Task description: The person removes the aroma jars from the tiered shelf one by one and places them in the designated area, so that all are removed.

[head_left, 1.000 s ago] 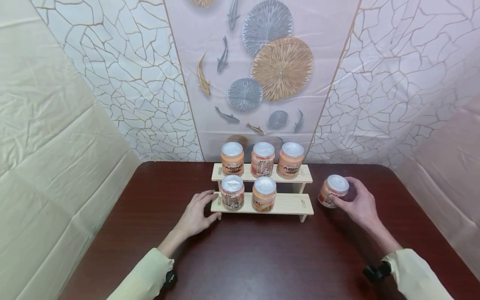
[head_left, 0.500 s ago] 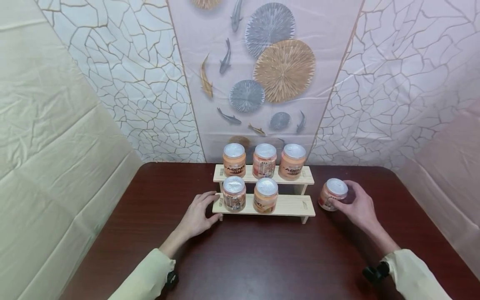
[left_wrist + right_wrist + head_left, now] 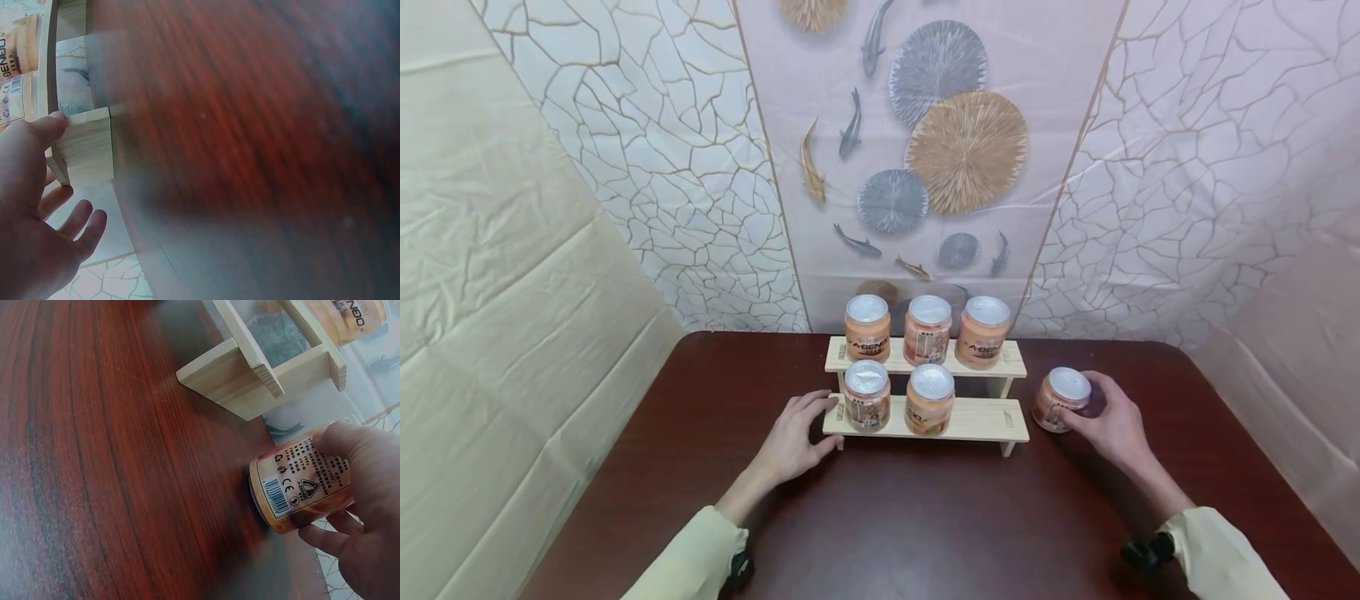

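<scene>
My left hand [image 3: 790, 442] pinches the left end of the lower tier of a two-step wooden rack [image 3: 981, 419]. In the left wrist view, the thumb lies on the rack's front edge, and some other fingers are spread. Right of the rack, my right hand [image 3: 1116, 425] grips an orange jar [image 3: 1051, 408] with a silvery lid. Its printed label and barcode face the right wrist view, thumb across the label, with its base close over the tabletop. On the lower tier stand two similar jars, a left jar [image 3: 867, 408] and a middle jar [image 3: 928, 412].
The upper tier bears three more jars: a left one [image 3: 868, 337], a middle one [image 3: 927, 342] and a right one [image 3: 982, 343]. A dark red wooden table [image 3: 895, 525] lies beneath. Patterned cloth [image 3: 887, 125] hangs behind, with plain cloth [image 3: 490, 333] at the left.
The right hand has shifted slightly left toward the rack with the jar, which looks a little more upright. The left hand has kept its hold on the rack. The head view has tilted slightly.
</scene>
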### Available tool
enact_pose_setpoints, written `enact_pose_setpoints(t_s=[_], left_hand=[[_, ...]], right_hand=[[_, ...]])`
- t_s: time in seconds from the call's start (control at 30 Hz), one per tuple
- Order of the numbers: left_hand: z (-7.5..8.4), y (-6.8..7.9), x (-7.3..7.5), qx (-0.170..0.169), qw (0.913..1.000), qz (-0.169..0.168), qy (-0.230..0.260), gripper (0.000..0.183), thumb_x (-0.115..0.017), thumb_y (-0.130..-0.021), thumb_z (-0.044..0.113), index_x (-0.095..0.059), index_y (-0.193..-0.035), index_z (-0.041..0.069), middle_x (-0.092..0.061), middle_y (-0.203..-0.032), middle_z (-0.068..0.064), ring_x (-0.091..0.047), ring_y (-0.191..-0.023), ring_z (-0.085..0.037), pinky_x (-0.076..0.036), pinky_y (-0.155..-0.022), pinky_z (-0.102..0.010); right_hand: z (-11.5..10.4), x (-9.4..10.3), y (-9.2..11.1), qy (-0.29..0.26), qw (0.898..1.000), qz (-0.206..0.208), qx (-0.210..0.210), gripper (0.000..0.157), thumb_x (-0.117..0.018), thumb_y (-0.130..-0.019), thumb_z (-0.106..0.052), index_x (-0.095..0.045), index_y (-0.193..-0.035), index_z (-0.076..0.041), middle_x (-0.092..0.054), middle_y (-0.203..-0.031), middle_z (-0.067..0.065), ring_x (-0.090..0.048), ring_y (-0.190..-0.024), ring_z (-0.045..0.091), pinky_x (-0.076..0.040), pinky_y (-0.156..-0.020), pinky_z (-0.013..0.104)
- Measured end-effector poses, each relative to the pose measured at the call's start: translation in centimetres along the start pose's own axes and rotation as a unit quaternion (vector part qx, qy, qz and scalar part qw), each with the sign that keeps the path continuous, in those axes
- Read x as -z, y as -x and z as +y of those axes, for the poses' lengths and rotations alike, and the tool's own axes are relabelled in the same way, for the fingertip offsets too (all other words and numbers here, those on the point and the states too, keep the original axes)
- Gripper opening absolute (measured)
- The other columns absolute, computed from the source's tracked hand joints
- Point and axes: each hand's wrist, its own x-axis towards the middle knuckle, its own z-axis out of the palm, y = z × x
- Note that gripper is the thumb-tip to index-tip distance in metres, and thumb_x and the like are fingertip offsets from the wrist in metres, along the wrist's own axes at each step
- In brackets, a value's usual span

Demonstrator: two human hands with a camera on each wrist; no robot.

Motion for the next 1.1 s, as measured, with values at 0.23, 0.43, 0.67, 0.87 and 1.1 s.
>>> enact_pose_setpoints(t_s=[0.23,0.43,0.67,0.87,1.1], left_hand=[[0.0,-0.1,0.1,0.003,1.0000,-0.006,-0.003,0.056,-0.085,-0.080,0.023,-0.064,-0.128,0.003,-0.056,-0.137,-0.019,-0.053,-0.118,-0.038,-0.047,-0.094,-0.055],[-0.2,-0.5,0.3,-0.005,0.9999,0.012,-0.003,0.057,-0.087,-0.078,0.020,-0.065,-0.127,0.002,-0.057,-0.135,-0.018,-0.054,-0.117,-0.038,-0.046,-0.094,-0.055],[-0.2,-0.1,-0.1,0.002,1.0000,0.000,0.000,0.056,-0.086,-0.080,0.023,-0.065,-0.127,0.004,-0.057,-0.136,-0.017,-0.053,-0.117,-0.036,-0.046,-0.094,-0.054],[-0.1,-0.2,0.0,-0.005,1.0000,0.007,-0.004,0.055,-0.086,-0.079,0.023,-0.065,-0.126,0.003,-0.058,-0.135,-0.017,-0.054,-0.116,-0.037,-0.046,-0.094,-0.054],[-0.1,-0.2,0.0,0.009,0.9999,-0.008,-0.004,0.056,-0.085,-0.080,0.024,-0.065,-0.128,0.004,-0.056,-0.138,-0.016,-0.052,-0.119,-0.036,-0.045,-0.097,-0.054]], right_hand=[[0.2,-0.1,-0.1,-0.007,1.000,-0.001,0.000,0.066,-0.090,-0.069,-0.006,-0.055,-0.124,0.008,-0.066,-0.104,0.028,-0.063,-0.084,0.030,-0.043,-0.066,0.009],[0.2,-0.3,-0.4,-0.023,1.000,-0.004,-0.006,0.068,-0.088,-0.072,-0.005,-0.053,-0.127,0.009,-0.063,-0.109,0.031,-0.063,-0.091,0.037,-0.042,-0.068,0.006],[-0.3,-0.2,0.3,-0.015,0.999,0.028,0.011,0.073,-0.085,-0.072,-0.009,-0.047,-0.131,0.012,-0.053,-0.119,0.032,-0.053,-0.102,0.044,-0.043,-0.084,0.036],[-2.9,-1.1,0.2,-0.038,0.977,0.143,0.156,0.079,-0.074,-0.070,-0.029,-0.047,-0.131,0.014,-0.044,-0.125,0.036,-0.038,-0.107,0.049,-0.026,-0.087,0.044],[-7.6,-3.1,1.0,-0.090,0.975,0.079,0.190,0.071,-0.079,-0.073,-0.012,-0.048,-0.132,0.012,-0.051,-0.118,0.031,-0.053,-0.100,0.041,-0.043,-0.083,0.032]])
